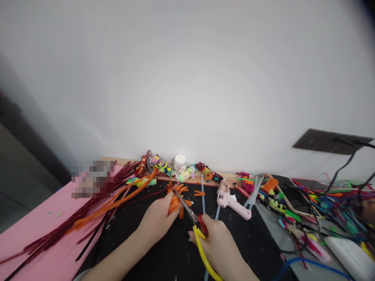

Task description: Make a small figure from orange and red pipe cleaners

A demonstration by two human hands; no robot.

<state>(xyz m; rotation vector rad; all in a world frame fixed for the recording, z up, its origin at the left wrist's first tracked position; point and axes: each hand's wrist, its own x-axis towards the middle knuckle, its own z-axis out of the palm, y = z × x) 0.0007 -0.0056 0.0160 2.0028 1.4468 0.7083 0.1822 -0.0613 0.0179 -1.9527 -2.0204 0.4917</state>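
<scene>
My left hand (159,216) is closed around a bunch of orange pipe cleaner pieces (175,203), whose short ends fan out above the fingers. In my right hand (219,238) is a pair of scissors (191,214) with metal blades and red and yellow handles. The blades point up and left, with their tips at the orange bunch; whether they touch it I cannot tell. Just right of the bunch, a few cut orange pieces (199,193) lie on the black mat (172,253). A pink glue gun (233,205) rests on the mat beyond my right hand.
Long dark red pipe cleaners (58,230) and orange pipe cleaners (114,201) spread over a pink surface (26,244) on the left. Small colourful figures and a white paper cup (179,164) line the wall. Craft pieces, black cables and a white device (348,255) crowd the right.
</scene>
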